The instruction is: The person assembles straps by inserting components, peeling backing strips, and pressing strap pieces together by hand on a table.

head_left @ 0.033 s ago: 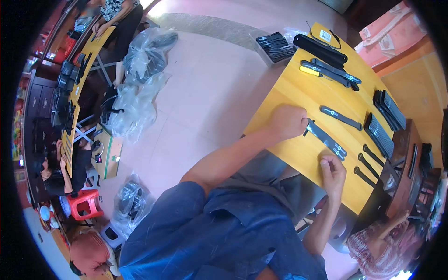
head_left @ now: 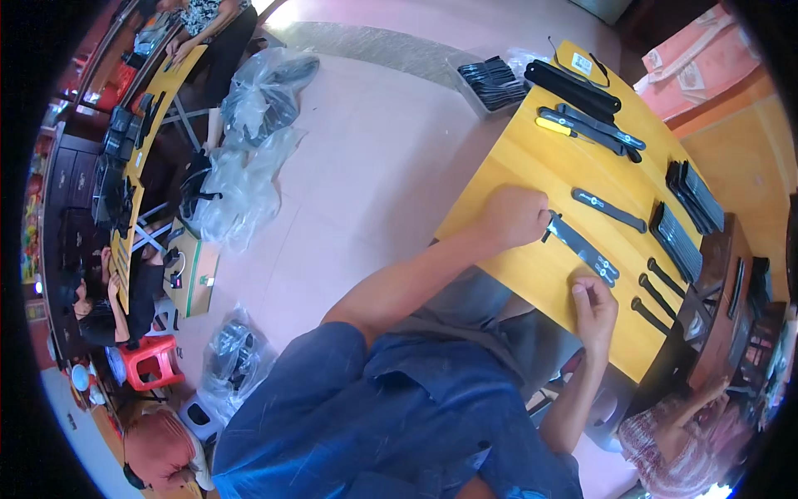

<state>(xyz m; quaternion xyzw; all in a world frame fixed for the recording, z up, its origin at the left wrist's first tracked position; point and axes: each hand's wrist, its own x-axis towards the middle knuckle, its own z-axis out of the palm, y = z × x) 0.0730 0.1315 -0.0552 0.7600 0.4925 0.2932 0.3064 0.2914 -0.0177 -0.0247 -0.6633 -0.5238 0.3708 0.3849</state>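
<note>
Both my hands are at the yellow table (head_left: 497, 163). My left hand (head_left: 515, 218) is closed in a fist by the upper left end of a dark strap pair (head_left: 582, 246); whatever its fingers hold is hidden. My right hand (head_left: 593, 312) is closed near the strap's other end, thumb against the curled fingers, and any small thing in them cannot be made out. The strap pair lies slanting between my hands, with light round marks on it. Farther off lies a single dark strap (head_left: 611, 210), apart from both hands.
Toward the far side lie more straps (head_left: 594, 133), a yellow-handled tool (head_left: 554, 126) and a long black sleeve (head_left: 573, 90). Stacked black pieces (head_left: 675, 241) and three short black straps (head_left: 651, 313) are at the right. A bin of black parts (head_left: 492, 87) stands beyond the table.
</note>
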